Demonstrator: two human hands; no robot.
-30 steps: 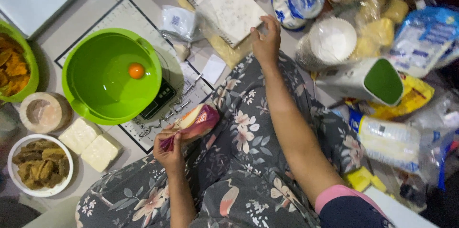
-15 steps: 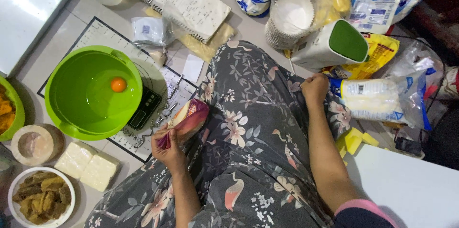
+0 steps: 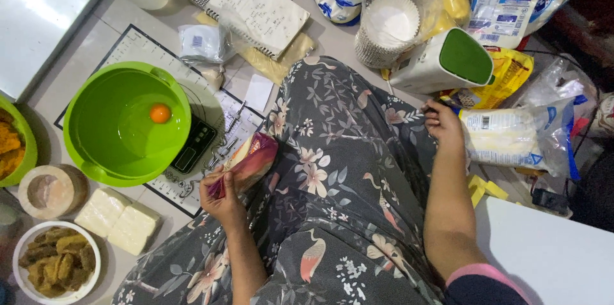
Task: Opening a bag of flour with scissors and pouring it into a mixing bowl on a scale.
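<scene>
Both hands as before: left hand (image 3: 220,191) gripping the pink packet (image 3: 248,159), right hand (image 3: 442,122) apparently pinching the clear bag (image 3: 518,133).

green bowl (image 3: 102,145), grey floral cloth (image 3: 332,170)

- Egg yolk (image 3: 160,113) lies in the bowl (image 3: 89,151), at nine o'clock.
- Butter blocks (image 3: 118,220) at seven, beside the dish (image 3: 19,247).
- Notebook (image 3: 259,10) at twelve.
</scene>
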